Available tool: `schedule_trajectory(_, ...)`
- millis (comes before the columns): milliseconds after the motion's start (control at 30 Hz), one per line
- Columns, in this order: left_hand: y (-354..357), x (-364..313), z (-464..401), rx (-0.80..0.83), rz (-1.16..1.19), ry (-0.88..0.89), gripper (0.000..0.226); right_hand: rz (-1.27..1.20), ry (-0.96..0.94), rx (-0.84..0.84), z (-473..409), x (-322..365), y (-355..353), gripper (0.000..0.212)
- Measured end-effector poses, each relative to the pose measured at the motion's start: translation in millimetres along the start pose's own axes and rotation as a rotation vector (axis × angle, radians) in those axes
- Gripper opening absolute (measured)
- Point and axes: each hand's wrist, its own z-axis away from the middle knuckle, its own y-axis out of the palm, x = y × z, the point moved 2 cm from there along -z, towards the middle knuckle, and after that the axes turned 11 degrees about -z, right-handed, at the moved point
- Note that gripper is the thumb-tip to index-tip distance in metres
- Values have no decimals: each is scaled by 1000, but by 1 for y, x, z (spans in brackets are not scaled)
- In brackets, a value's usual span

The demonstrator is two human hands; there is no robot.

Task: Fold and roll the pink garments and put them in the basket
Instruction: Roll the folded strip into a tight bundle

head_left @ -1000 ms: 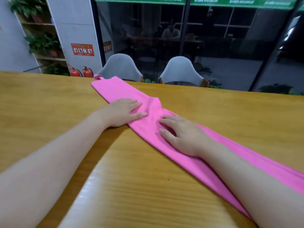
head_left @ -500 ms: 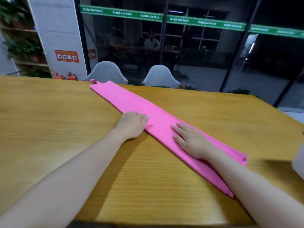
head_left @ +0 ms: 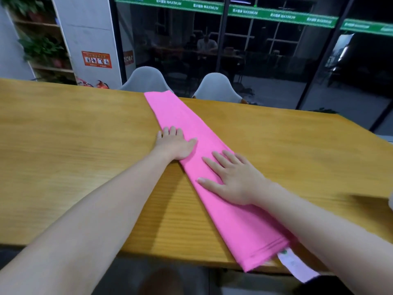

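A: What's nearest?
B: A white care tag (head_left: pixel 294 266) pokes from the folded pink garment (head_left: pixel 214 182), a long strip across the wooden table (head_left: pixel 74 145); its print is unreadable.
A: The hands?
B: Right hand (head_left: pixel 236 179) and left hand (head_left: pixel 175 144) lie flat on it, fingers straight, gripping nothing.
A: Beyond?
B: Two grey chairs (head_left: pixel 217 87), then a green banner (head_left: pixel 212 6) reading "MAXIMUM"

Green band (head_left: pixel 209 7) across the glass wall reads "MAXIMUM", repeated; orange wall sign (head_left: pixel 97 59) illegible
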Motion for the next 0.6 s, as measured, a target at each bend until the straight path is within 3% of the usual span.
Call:
schedule_trajectory(367, -4, 14, -171, -5, -27, 196, 94, -240, 127, -96, -154, -34, 10, 82)
schedule_trajectory(500, -12, 15, -214, -64, -11, 243, 82, -255, 162, -136, -203, -37, 7, 83)
schedule_trajectory(600, -22, 16, -213, -99, -29, 230, 62, -260, 174, -188, -210, -40, 2, 76)
